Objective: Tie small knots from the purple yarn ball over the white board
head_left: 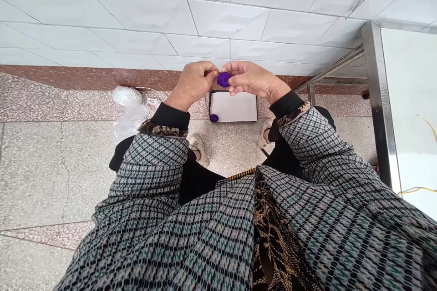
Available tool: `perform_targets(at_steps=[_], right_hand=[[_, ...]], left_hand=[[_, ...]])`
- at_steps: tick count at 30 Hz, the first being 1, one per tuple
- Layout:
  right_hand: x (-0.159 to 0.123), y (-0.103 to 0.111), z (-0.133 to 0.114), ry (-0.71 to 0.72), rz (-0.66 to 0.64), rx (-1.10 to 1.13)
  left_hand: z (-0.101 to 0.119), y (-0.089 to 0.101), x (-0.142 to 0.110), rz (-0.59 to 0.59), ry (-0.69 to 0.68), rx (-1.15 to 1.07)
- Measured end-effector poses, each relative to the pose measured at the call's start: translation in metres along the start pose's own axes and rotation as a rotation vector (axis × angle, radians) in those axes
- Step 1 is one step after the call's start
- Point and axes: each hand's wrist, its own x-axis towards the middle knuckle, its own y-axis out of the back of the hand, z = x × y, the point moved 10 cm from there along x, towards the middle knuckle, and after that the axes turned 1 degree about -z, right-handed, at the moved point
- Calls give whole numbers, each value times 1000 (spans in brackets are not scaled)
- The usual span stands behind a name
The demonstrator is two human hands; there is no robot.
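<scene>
A small purple yarn ball (223, 79) is held up in front of me, between the thumb and fingers of my right hand (251, 78). My left hand (199, 77) is closed in a pinch right at the ball's left side; what lies between those fingertips is too small to make out. Below the hands, a shallow box (235, 107) with a pale inside and dark rim rests on the floor. In its near left corner sits another small purple ball (214, 118).
White yarn (127, 96) in a clear plastic bag (131, 120) lies on the floor at left. A tiled wall (211, 18) rises ahead. On the right stands a metal-framed table (378, 100) with a yellow strand (419, 188) on top. My shoes (200, 149) flank the box.
</scene>
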Motion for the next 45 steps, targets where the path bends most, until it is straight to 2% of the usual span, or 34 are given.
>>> perform_targets(at_steps=[4,7,9,11,13,15,17,19,21,23,25,27,29,31,32,35,38,40,42,43,45], right_hand=[[4,13,-10,107,123,80],[8,29,-11,172,257,35],[12,35,-3,128,279,-82],[14,32,9,38,201,-200],[13,20,19,-40,53,-240],[7,5,19,-62,-72,-170],[2,-1,5,-7,-93,-1],[1,5,-12,105,-10,174],[2,20,-24,221,119,259],[5,33,-24,268,226,216],[10,42,-14,227,272,80],[16,38,0,127,200,-87],[17,23,14,22,38,-202],[12,9,17,-31,-85,-198],[9,5,13,-25,-94,-145],[2,8,-14,118,27,128],[-2,21,-31,243,188,272],[0,29,-25,195,277,183],[4,32,-13,99,294,-9],[7,31,-7,54,252,-110],[11,20,4,-3,83,-253]], left_hand=[[9,-17,-5,-63,-2,33],[29,-36,-12,-195,-134,6],[38,-39,-16,-245,-210,-11],[37,-29,-16,-207,-209,-9],[30,-13,-13,-119,-174,-1],[23,-2,-10,-65,-146,2],[15,0,-6,-52,-109,-4],[11,-4,-5,-67,-80,-15],[15,-15,-6,-118,-95,-23],[27,-28,-11,-215,-146,-15],[38,-37,-18,-301,-191,1],[41,-34,-20,-301,-197,11],[35,-20,-17,-214,-165,13],[25,-6,-12,-119,-118,17],[20,-2,-10,-88,-98,18],[15,-5,-8,-98,-70,18],[28,-23,-14,-226,-106,54],[39,-33,-20,-304,-141,88],[46,-33,-24,-318,-155,97],[47,-30,-25,-300,-151,94],[44,-18,-24,-243,-128,89]])
